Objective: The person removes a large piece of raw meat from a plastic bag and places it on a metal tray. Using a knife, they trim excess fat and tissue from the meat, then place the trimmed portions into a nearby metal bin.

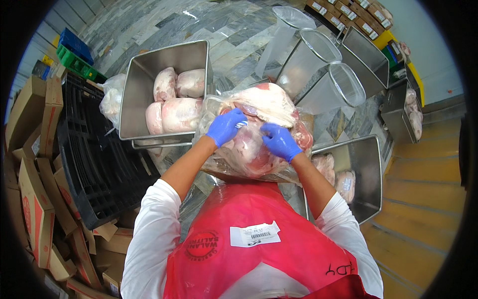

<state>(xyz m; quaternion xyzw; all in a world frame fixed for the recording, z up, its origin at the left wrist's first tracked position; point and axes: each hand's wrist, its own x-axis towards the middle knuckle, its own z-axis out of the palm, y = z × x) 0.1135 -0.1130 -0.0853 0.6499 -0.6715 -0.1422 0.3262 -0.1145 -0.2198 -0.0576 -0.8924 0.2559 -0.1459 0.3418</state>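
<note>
Both my hands wear blue gloves and are at a big clear plastic bag (302,167) of raw meat in front of me, with a pale fatty slab (266,102) on top and redder pieces around it. My left hand (226,127) is closed at the bag's left part, pinching a small white piece (241,124), perhaps a label. On the right side, my right hand (280,141) has its fingers curled on the bag's plastic.
Steel bins (129,99) (368,194) (401,117) holding meat stand left and right. Beyond are clear tall containers (338,87) and stacked boxes (358,17). Black pallets (99,159), flattened cardboard (37,209) and green crates (74,62) lie leftward, a yellow floor panel (418,199) right.
</note>
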